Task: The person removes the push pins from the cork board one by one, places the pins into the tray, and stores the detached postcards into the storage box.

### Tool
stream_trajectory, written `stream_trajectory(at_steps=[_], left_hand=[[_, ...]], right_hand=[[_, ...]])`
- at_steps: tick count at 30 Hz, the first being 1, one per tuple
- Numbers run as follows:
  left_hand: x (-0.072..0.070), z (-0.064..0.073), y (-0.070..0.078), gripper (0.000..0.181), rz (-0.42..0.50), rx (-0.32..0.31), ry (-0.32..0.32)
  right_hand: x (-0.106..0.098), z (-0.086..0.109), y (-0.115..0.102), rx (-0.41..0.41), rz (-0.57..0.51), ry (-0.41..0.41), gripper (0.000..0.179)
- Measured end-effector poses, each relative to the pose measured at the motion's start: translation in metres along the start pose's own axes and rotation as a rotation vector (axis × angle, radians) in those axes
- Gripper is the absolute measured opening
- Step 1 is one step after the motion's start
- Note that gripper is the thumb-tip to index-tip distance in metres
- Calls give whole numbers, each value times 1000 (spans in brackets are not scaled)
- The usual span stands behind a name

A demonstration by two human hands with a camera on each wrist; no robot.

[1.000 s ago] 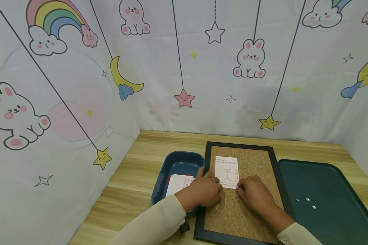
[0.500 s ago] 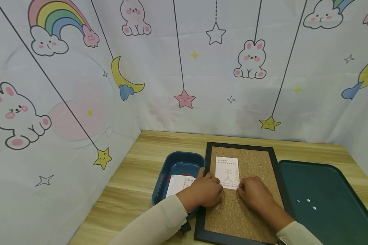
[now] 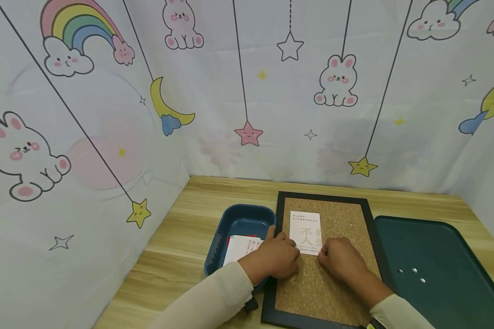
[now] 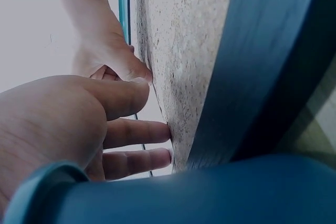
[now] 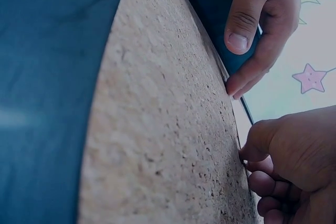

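A white printed card lies flat on the black-framed cork board. My left hand is at its lower left; in the left wrist view the fingers reach out nearly straight, tips at the board. At the card's lower right corner, my right hand presses with the thumb, its other fingers curled. In the right wrist view the right thumb meets the board's surface. I cannot tell what is under that thumb tip.
Left of the board, a blue bin holds white and red printed cards. A dark green tray on the right carries three small silver round pieces. All stand on a wood-grain table before a patterned curtain.
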State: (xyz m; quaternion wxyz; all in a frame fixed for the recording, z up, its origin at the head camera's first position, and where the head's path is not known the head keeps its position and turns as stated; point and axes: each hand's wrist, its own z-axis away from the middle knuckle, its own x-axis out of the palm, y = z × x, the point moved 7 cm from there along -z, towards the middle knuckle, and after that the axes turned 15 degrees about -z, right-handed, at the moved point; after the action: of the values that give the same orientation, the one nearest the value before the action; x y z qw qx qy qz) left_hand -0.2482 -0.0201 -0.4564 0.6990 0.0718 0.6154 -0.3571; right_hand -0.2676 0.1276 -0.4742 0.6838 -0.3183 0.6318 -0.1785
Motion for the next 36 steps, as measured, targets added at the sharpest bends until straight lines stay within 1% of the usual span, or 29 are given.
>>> stream_trajectory(at_steps=[9, 15, 22, 31, 36], left_hand=[[-1, -1, 2, 35, -19, -8, -6], [-1, -1, 1, 36, -8, -14, -13], [-2, -1, 1, 36, -7, -12, -12], [-2, -2, 2, 35, -6, -13, -15], [0, -4, 2, 35, -7, -17, -19]], right_hand=[[0, 1, -1, -42, 3, 3, 25], [0, 1, -1, -41, 1, 2, 26], [-3, -1, -1, -62, -4, 29, 29], [-7, -1, -3, -53, -22, 54, 23], [-10, 0, -6, -73, -27, 66, 22]])
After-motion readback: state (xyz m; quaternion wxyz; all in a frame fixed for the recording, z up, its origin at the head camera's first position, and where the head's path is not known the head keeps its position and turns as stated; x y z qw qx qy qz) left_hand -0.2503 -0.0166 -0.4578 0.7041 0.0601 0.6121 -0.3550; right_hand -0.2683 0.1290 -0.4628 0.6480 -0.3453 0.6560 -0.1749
